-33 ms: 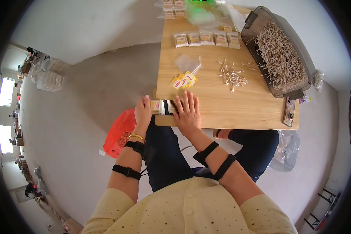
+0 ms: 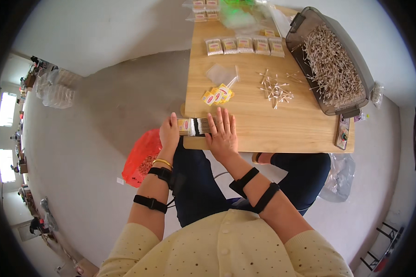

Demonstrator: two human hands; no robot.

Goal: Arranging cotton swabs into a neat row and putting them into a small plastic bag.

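At the table's near left corner, my left hand (image 2: 169, 133) is closed on the outer end of a clear bag of cotton swabs (image 2: 186, 126) with a yellow label. Right of the bag, against a black strip, lies a tight row of cotton swabs (image 2: 202, 124). My right hand (image 2: 223, 135) rests flat over the right end of this row, fingers stretched out and slightly apart; it hides that end. Just beyond my hands are a small fan of yellow label cards (image 2: 218, 95) and some clear empty bags (image 2: 221, 74).
Loose swabs (image 2: 276, 88) lie mid-table. A grey bin (image 2: 369, 74) heaped with swabs stands at the right. Filled swab packs (image 2: 245, 45) line the back. A phone-like object (image 2: 342, 133) lies at the right edge. A red bag (image 2: 141, 157) stands on the floor left.
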